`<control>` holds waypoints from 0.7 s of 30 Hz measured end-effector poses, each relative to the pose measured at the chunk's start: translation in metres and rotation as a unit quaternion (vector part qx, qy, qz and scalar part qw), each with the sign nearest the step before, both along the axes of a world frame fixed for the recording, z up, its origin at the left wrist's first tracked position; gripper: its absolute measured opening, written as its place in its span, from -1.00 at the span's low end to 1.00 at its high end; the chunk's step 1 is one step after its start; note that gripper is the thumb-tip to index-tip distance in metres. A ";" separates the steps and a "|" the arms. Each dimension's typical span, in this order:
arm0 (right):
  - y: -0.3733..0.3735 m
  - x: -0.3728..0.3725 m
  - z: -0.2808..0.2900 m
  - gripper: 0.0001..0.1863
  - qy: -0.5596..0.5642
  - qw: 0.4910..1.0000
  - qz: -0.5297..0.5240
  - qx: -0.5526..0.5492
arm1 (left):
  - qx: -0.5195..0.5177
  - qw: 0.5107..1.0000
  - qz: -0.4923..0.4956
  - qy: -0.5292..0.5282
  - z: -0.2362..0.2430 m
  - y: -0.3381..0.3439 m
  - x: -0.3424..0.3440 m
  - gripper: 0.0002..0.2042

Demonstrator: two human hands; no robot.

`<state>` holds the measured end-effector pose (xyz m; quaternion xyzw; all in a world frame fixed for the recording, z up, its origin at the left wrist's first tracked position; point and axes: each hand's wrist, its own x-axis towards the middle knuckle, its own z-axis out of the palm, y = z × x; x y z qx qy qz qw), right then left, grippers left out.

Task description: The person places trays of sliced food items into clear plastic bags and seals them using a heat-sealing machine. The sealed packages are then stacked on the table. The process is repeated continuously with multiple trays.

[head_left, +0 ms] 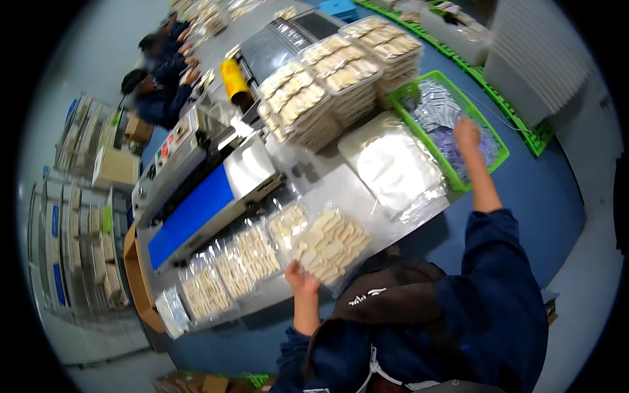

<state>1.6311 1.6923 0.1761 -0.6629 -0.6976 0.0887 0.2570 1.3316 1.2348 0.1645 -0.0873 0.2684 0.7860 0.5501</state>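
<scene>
Gripping filled bag, left hand, ten o'clock of worker. Right hand in green basket, one o'clock; can't tell grasp. Four more bags filled, nine o'clock; stacked trays, twelve, apparently remaining.

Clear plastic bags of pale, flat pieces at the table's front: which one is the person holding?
The rightmost filled clear plastic bag, its lower left edge in the bare left hand; the other filled bags lie farther left, no hand on them.
</scene>
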 end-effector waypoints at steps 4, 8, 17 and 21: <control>-0.065 -0.039 0.082 -0.81 0.323 0.886 0.234 -0.235 | 0.052 0.997 -0.008 -0.062 0.002 0.030 0.001 -0.39; -0.153 -0.098 0.132 -0.84 0.224 0.831 0.435 -0.264 | 0.100 0.993 -0.043 -0.047 0.009 0.058 0.008 -0.34; -0.135 -0.107 0.153 -0.67 0.189 0.553 0.544 -0.602 | 0.215 0.968 -0.052 -0.118 -0.003 0.069 0.015 -0.34; 0.011 -0.102 0.087 -0.71 0.250 0.879 0.348 -0.208 | 0.147 0.981 -0.069 -0.105 0.001 0.070 0.016 -0.41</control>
